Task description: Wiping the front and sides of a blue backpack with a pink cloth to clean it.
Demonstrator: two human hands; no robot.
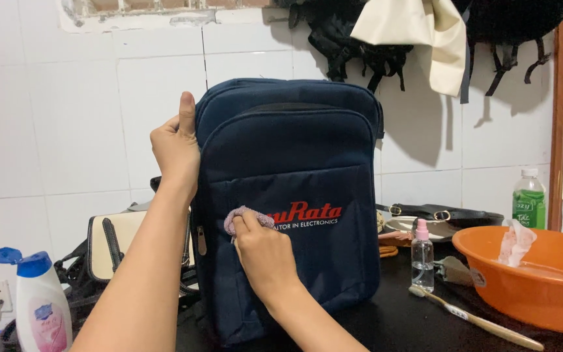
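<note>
i've got the navy backpack [291, 195] standing upright on the dark counter [392, 319], front panel facing me. my left hand [176, 146] is clamped around its upper left edge, thumb up, fingers wrapped behind where i can't see them, keeping the bag from tipping. my right hand [262, 251] is closed on a small pinkish cloth [245, 218], pinching it bunched between thumb and fingertips and pressing it against the front pocket, right at the start of the red print.

to do this rubbing well, i'd say keep the left grip firm so the fabric stays taut under the cloth; a slack panel just folds away from pressure. short strokes along the weave, i reckon, and light over the print so it doesn't lift (hard to tell from here whether the cloth is damp).

off to my right: a small clear spray bottle with a pink cap [422, 254], a toothbrush [474, 319] lying flat on the counter, and an orange basin [529, 274]. to my left, a white bottle with a blue cap [40, 300].
</note>
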